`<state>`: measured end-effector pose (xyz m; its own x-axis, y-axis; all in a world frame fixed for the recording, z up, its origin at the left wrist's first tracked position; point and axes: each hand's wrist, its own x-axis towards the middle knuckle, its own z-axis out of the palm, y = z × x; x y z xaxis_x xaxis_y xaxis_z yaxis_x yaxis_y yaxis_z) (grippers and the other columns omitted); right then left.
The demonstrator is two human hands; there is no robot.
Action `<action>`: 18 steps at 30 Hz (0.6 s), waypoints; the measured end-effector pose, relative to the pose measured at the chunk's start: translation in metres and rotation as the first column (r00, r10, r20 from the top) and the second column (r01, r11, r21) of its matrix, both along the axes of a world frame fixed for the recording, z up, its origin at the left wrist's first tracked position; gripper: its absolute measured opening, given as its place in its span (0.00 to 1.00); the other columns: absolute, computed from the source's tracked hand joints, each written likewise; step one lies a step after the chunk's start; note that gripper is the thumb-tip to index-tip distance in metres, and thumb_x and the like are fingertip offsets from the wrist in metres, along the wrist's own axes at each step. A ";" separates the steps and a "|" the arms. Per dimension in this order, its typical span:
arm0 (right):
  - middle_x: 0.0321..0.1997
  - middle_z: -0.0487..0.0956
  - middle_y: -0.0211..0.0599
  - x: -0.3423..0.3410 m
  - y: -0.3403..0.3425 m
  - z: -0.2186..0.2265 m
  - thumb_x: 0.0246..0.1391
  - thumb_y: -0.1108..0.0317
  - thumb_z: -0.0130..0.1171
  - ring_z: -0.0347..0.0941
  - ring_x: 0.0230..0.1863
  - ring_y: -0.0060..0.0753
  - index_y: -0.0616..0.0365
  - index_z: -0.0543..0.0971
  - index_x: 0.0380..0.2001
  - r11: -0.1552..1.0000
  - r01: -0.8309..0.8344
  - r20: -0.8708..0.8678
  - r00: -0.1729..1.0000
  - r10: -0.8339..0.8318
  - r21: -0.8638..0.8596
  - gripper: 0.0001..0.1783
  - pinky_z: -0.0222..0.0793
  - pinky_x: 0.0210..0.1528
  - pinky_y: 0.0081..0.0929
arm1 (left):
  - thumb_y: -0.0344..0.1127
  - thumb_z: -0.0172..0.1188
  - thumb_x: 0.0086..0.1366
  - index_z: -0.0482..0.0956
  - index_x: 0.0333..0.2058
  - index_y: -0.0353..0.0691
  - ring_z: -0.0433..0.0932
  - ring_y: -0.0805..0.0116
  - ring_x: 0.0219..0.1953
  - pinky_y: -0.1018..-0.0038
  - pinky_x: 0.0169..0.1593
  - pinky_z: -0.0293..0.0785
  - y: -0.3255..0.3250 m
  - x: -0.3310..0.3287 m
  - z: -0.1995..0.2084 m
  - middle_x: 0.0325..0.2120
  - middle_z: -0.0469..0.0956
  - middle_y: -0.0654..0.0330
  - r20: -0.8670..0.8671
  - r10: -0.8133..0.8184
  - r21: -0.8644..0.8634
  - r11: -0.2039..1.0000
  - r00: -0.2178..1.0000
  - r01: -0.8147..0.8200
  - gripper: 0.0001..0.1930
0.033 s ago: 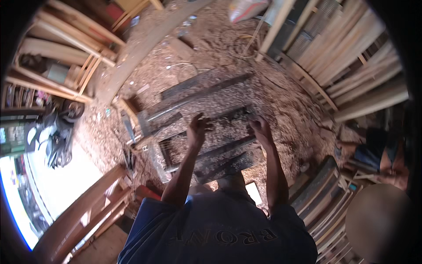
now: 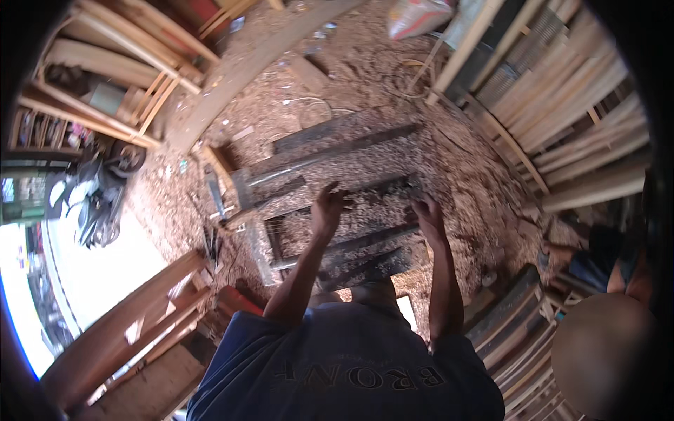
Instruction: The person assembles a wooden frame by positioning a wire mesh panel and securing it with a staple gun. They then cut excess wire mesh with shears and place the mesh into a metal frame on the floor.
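My left hand (image 2: pixel 328 210) is held over a low frame of dark wooden slats, its fingers bent and spread apart, with nothing visible in it. Across from it, my right hand (image 2: pixel 430 215) has its fingers curled in toward the thumb. Whether anything small is between them is hidden. Between and beyond both hands runs a dark slat (image 2: pixel 379 185) strewn with wood shavings. A longer dark beam (image 2: pixel 337 154) lies farther off, and another dark slat (image 2: pixel 372 241) lies nearer my body. A pale crosspiece (image 2: pixel 254 235) joins the left ends.
Wood shavings (image 2: pixel 463 182) cover the floor. Leaning timber boards (image 2: pixel 569 91) stand at the far right, and wooden frames (image 2: pixel 133 49) at the far left. A motorcycle (image 2: pixel 95 200) is by the bright doorway. Another person's leg (image 2: pixel 562 252) shows at the right. A sack (image 2: pixel 420 17) lies at the back.
The whole view has shifted, so the slats and both hands appear slightly farther right. Over the slats, my hands keep nearly the same place and pose.
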<state>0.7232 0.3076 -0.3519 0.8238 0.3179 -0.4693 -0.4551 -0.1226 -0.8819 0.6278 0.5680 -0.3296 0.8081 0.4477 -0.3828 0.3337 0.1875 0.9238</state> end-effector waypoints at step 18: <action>0.37 0.83 0.40 -0.070 0.211 0.079 0.59 0.58 0.61 0.79 0.29 0.27 0.59 0.73 0.49 0.856 -0.473 -0.131 0.854 0.504 0.208 0.20 0.73 0.32 0.25 | 0.51 0.53 0.70 0.71 0.56 0.30 0.85 0.61 0.34 0.67 0.36 0.84 0.181 -0.169 0.073 0.40 0.82 0.47 -0.082 0.252 0.227 0.947 0.964 -0.229 0.28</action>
